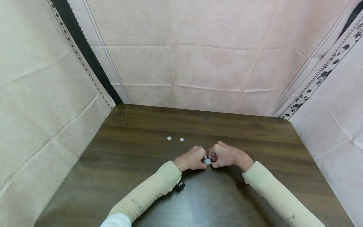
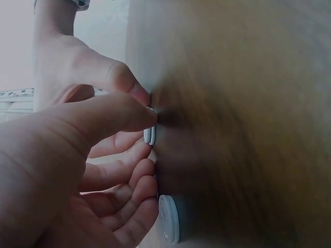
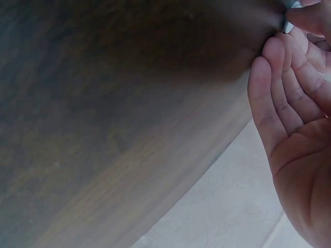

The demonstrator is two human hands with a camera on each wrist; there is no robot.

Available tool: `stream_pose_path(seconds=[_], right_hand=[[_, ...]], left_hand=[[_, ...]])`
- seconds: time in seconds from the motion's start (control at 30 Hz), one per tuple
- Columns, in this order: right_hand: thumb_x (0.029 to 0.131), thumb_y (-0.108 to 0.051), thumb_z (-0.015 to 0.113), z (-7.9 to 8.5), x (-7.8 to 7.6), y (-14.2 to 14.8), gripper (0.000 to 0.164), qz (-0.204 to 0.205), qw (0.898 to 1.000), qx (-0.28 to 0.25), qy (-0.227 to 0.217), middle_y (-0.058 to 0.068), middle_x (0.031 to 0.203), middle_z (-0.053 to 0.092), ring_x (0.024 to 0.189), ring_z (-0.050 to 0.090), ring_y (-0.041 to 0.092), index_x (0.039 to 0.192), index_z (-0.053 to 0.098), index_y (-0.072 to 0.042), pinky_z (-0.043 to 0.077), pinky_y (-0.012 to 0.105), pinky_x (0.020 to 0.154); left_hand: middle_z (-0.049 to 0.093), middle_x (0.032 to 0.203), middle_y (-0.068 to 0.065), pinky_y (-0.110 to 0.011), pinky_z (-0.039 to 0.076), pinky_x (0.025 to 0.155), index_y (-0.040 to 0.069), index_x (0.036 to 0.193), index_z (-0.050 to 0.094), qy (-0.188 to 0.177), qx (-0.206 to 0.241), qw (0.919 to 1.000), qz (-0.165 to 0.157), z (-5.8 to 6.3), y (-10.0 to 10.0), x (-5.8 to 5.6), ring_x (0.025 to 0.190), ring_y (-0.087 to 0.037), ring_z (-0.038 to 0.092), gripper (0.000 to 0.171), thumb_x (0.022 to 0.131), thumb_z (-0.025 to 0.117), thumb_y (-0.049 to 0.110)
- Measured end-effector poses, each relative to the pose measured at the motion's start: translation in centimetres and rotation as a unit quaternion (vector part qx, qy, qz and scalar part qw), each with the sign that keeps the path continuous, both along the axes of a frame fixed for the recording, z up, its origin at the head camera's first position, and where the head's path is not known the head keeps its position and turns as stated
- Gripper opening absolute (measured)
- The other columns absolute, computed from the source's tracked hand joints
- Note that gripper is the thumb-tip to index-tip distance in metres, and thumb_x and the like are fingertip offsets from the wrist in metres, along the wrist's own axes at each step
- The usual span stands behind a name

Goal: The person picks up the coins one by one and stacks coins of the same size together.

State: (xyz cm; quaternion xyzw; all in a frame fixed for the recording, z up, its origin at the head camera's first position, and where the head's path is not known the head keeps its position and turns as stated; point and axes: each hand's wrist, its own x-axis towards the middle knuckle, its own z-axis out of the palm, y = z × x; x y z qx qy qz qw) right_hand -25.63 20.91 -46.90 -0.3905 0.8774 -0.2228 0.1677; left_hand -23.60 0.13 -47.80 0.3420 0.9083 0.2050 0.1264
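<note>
A small white disc point(image 1: 208, 161) lies on the wooden table between both hands. My left hand point(image 1: 194, 158) pinches its left edge with curled fingers and thumb. From the other side, the thumb and fingertips of my right hand point(image 1: 225, 154) pinch its right edge. In the left wrist view the left thumb covers part of this disc point(image 2: 149, 134), whose edge looks layered. The right wrist view shows only a sliver of the disc point(image 3: 288, 19) by the fingertips.
Two more white discs, a left one point(image 1: 169, 138) and a right one point(image 1: 181, 139), lie flat on the table point(image 1: 136, 142) beyond the left hand. Pale cloth point(image 1: 198, 69) hangs behind the table's far edge and along both sides.
</note>
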Motion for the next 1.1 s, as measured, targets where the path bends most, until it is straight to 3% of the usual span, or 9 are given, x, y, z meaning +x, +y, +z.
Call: stream_pose_path(seconds=[0.17, 0.53, 1.1], right_hand=[[0.083, -0.008, 0.08, -0.07, 0.01, 0.07, 0.006, 0.003, 1.0, 0.002, 0.001, -0.009, 0.076, 0.07, 0.064, 0.059, -0.001, 0.084, 0.075, -0.011, 0.054, 0.02, 0.061], [0.083, -0.008, 0.081, -0.23, 0.06, 0.01, 0.013, 0.001, 1.0, 0.005, 0.009, -0.012, 0.074, 0.067, 0.062, 0.058, -0.002, 0.081, 0.072, -0.017, 0.053, 0.02, 0.059], [0.084, -0.009, 0.082, -0.26, 0.2, 0.0, 0.011, 0.003, 1.0, 0.002, 0.005, -0.012, 0.074, 0.068, 0.062, 0.059, -0.002, 0.082, 0.073, -0.015, 0.053, 0.021, 0.059]], left_hand=[[0.064, 0.089, 0.0, -0.024, 0.038, 0.078, 0.011, 0.089, 0.079, -0.008, 0.001, 1.0, -0.004, -0.01, -0.17, -0.08, 0.087, -0.011, 0.047, 0.004, 0.088, 0.08, 0.015], [0.066, 0.096, 0.001, -0.023, 0.041, 0.078, 0.009, 0.096, 0.078, -0.02, -0.003, 0.9998, 0.005, 0.2, -0.14, -0.12, 0.09, -0.01, 0.048, 0.008, 0.089, 0.08, 0.014], [0.066, 0.097, 0.001, -0.023, 0.043, 0.08, 0.008, 0.1, 0.077, -0.014, 0.0, 0.9999, 0.006, -0.01, -0.25, -0.09, 0.092, -0.01, 0.051, 0.013, 0.088, 0.08, 0.014]])
